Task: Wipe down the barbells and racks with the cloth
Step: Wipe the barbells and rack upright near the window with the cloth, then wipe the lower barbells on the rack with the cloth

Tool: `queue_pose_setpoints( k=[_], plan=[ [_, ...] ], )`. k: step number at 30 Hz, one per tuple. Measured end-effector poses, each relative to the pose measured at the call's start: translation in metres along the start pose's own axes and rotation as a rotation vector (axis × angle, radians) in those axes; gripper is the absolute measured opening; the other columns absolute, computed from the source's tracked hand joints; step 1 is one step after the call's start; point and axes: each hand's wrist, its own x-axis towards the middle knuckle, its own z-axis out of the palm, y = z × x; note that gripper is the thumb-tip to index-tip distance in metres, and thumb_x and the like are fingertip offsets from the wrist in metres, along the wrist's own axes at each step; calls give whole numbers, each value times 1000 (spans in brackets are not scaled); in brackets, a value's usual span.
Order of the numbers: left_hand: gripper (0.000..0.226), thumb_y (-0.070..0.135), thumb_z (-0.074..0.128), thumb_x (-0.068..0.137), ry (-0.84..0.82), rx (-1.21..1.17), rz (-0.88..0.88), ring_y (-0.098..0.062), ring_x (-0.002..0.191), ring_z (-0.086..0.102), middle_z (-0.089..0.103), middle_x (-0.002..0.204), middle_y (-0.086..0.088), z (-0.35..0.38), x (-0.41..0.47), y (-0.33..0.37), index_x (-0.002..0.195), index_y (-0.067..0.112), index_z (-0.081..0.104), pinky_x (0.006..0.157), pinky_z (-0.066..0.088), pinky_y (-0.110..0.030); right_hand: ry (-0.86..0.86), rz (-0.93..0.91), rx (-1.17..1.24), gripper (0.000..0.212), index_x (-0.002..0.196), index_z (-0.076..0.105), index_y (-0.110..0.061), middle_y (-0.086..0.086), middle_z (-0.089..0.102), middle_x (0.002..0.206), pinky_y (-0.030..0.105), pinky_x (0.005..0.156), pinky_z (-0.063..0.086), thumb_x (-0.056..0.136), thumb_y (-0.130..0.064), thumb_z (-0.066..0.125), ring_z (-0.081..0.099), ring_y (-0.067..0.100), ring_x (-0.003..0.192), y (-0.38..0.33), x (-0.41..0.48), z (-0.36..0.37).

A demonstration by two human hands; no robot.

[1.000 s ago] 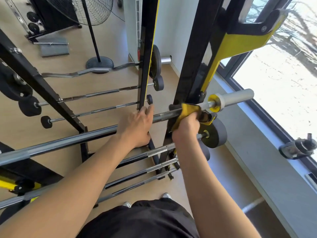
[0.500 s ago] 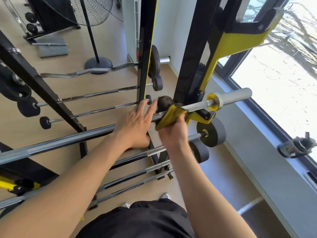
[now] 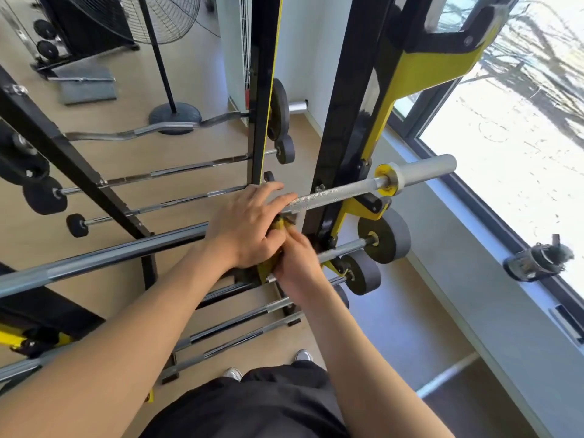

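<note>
Gym upkeep: a person wipes a barbell point(image 3: 104, 256) racked on a black-and-yellow rack point(image 3: 347, 121). The right hand point(image 3: 298, 262) clutches a bunched yellow cloth point(image 3: 277, 224) against the bar, just left of the rack's upright. The left hand point(image 3: 248, 227) lies over bar and cloth, fingers stretched out and flat. The shaft looks mid-wipe. The next stroke likely calls for sliding the cloth along the steel under steady pressure.
</note>
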Motion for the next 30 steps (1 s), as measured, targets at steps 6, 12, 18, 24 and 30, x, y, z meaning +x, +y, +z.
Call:
queue_pose_setpoints(
  k=[6,12,18,24,30],
  plan=[
    [30,27,58,96,472,-95,35,-29,106,56,65,113,-10,17,-21,4,110,7,76,92,51,-43,16,-233,-465,29,95,75,-8,12,67,78,40,71,57,104,-33,64,62,17,74,5,-14,-16],
    [57,49,64,96,98,-273,-126,-21,114,64,63,132,0,47,-58,28,145,24,49,90,60,-38,42,-235,-388,24,106,79,-27,8,71,117,46,93,62,100,-44,64,72,18,105,8,-20,-44],
    [20,29,77,89,-7,-561,-418,-17,96,62,62,104,4,55,-57,43,101,27,62,78,53,-28,-57,-106,-344,27,112,72,-20,19,68,121,45,82,65,108,-27,47,72,32,108,19,-35,-70],
    [16,30,72,82,-379,-786,-545,-16,68,55,58,68,4,62,-66,80,82,14,67,68,47,-34,36,-52,-260,52,134,38,-31,-5,59,126,42,76,66,100,-2,63,77,30,98,33,-53,-121],
    [13,19,65,82,-481,-958,-595,-11,59,45,43,63,1,77,-77,114,74,13,57,64,38,-31,-129,275,-308,41,143,44,-34,9,66,110,41,72,62,107,-16,52,71,23,72,57,-52,-169]
  ],
)
